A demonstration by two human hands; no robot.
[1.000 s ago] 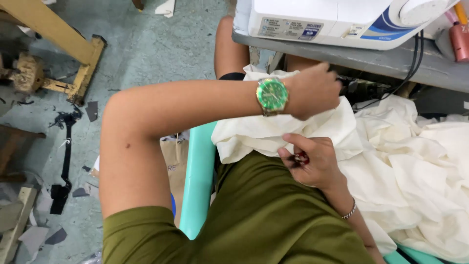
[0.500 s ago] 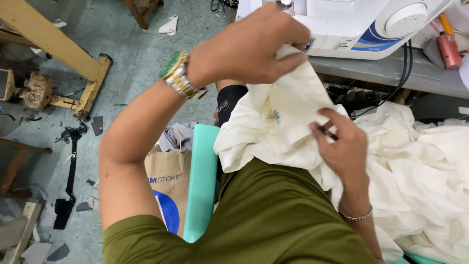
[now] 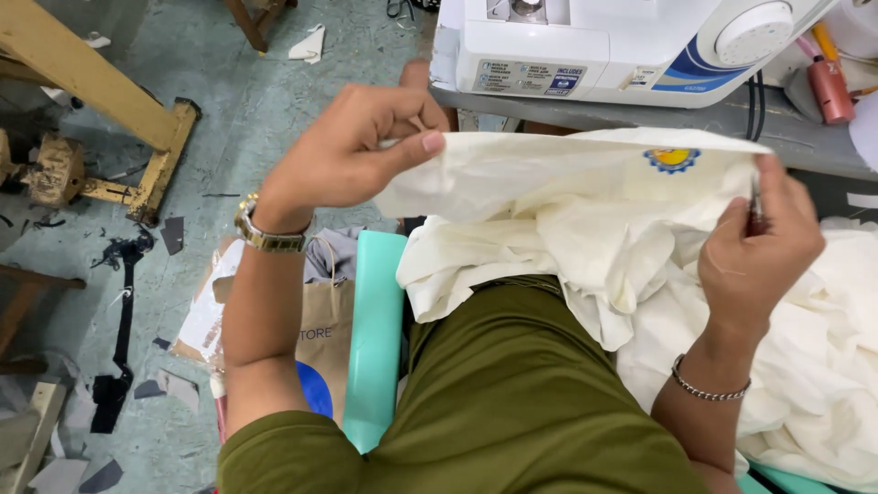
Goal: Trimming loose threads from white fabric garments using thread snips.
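Floor: grey-green concrete floor (image 3: pixel 210 82) at the left, strewn with dark scraps; a pale wooden frame (image 3: pixel 110 101) stands on it.
Paper bag: brown paper bag (image 3: pixel 320 320) on the floor beside a mint-green seat (image 3: pixel 375 338).
Left hand: left hand (image 3: pixel 352 146), a gold wristwatch (image 3: pixel 265 233) on its wrist, is closed in a pinch, thumb over fingers, on the left end of the cloth's top edge.
Cloth: cream cloth (image 3: pixel 567 201) is held up and stretched between both hands in front of the worktop; a small blue-and-yellow emblem (image 3: pixel 672 158) sits near its upper right; the rest hangs onto the lap and piles up to the right.
Sewing machine: white sewing machine (image 3: pixel 631 46) on the grey worktop (image 3: pixel 713 123), just behind the cloth.
Right hand: right hand (image 3: pixel 759 247), a silver chain bracelet (image 3: pixel 709 389) on its wrist, is curled shut on the cloth's right end, with a thin dark tool (image 3: pixel 755 203) between its fingers; what kind of tool cannot be told.
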